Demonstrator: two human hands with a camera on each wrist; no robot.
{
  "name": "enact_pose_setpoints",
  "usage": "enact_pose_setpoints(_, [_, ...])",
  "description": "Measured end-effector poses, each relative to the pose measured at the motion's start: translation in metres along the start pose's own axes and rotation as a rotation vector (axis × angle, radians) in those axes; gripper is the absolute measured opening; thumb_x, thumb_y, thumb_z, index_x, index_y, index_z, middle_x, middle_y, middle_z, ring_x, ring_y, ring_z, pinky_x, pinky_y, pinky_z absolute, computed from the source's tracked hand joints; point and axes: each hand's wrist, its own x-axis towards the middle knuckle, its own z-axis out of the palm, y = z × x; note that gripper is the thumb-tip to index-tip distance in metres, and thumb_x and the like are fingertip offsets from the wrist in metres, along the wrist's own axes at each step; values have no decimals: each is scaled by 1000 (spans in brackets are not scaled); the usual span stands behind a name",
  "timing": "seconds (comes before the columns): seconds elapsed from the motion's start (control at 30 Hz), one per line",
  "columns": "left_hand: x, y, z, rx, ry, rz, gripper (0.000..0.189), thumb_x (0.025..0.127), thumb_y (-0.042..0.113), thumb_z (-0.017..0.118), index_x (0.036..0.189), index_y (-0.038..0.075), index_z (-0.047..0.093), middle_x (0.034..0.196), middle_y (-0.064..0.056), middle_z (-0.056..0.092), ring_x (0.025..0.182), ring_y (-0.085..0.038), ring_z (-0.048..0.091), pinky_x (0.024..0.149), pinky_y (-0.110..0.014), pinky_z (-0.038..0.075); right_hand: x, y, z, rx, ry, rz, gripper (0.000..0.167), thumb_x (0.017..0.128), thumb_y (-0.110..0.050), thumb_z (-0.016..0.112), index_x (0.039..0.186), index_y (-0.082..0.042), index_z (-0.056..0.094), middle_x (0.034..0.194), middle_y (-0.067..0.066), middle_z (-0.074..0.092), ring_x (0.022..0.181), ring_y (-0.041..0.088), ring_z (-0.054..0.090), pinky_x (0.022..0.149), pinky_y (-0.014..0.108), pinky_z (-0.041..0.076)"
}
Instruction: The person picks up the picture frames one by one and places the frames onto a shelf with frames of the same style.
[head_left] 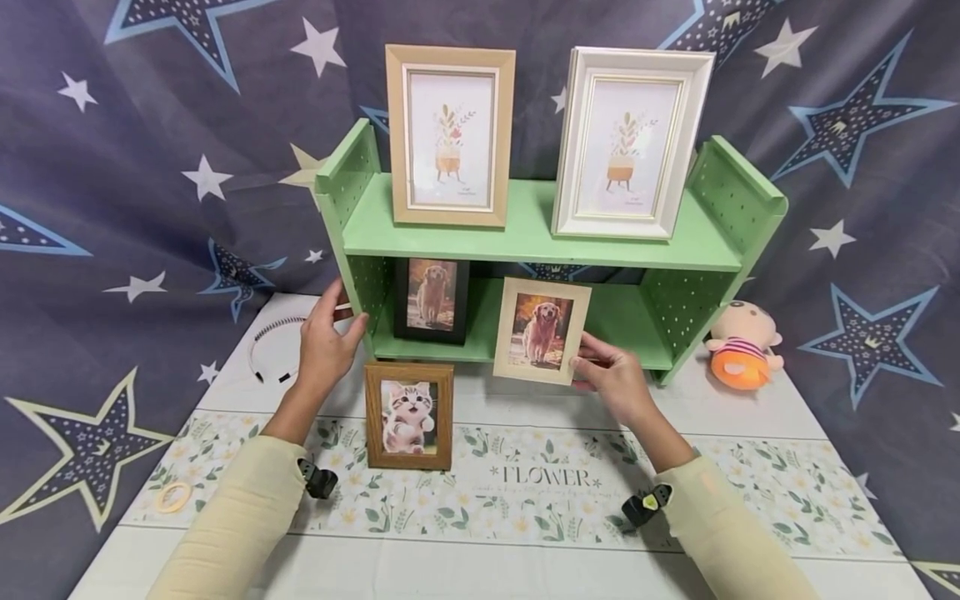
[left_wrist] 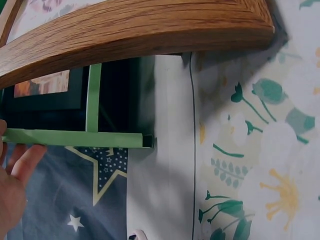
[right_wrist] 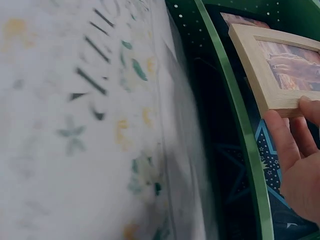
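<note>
My right hand (head_left: 617,379) pinches the lower right corner of a light wood photo frame (head_left: 542,332) with a dog picture. That frame is slightly tilted, at the front of the lower level of a green shelf (head_left: 531,223). In the right wrist view, thumb and fingers grip the frame's corner (right_wrist: 280,102). My left hand (head_left: 330,342) holds the shelf's left side panel (head_left: 358,287), thumb toward the front. A black photo frame (head_left: 431,300) with a dog picture stands inside at lower left. In front of the shelf, a brown wooden frame (head_left: 409,417) shows a kitten.
On the top level stand a tan frame (head_left: 450,137) and a white frame (head_left: 633,146). A plush toy (head_left: 742,346) sits right of the shelf. A headband (head_left: 262,342) and a small ring (head_left: 173,497) lie at left on the white table (head_left: 390,571). Star-patterned cloth (head_left: 247,150) hangs behind.
</note>
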Motion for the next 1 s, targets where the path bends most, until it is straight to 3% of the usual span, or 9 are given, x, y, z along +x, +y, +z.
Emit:
enact_pose_setpoints(0.13, [1,0,0,-1,-1,4,63,93,3,70,151,10,47,126,-24,65,108,-44,70,100,-56,56,11,-3,2,12,9,3,56,96,-1,67,149,-6,52,109,2,71,87,4,73,77,32,65])
enact_pose_setpoints(0.5, [-1,-1,-1,-8,-7,-7,63,93,4,71,151,11,47,126,-23,65,109,-45,70,93,-61,57,31,0,9,-15,15,53,55,97,-5,67,150,-10,51,130,24,65,85,3,72,76,30,65])
enact_pose_setpoints(0.8, [-2,0,-1,-15,0,11,63,92,2,71,151,9,48,126,-25,65,108,-45,70,92,-62,57,40,-1,12,-4,0,66,56,99,-6,65,152,-9,48,138,30,59,85,4,72,77,29,65])
enact_pose_setpoints(1.0, [-1,0,-1,-19,5,12,64,92,2,72,151,9,47,126,-25,64,107,-45,70,91,-61,58,47,-5,11,-13,-7,108,56,100,-6,64,153,-13,47,137,26,58,84,2,71,75,26,65])
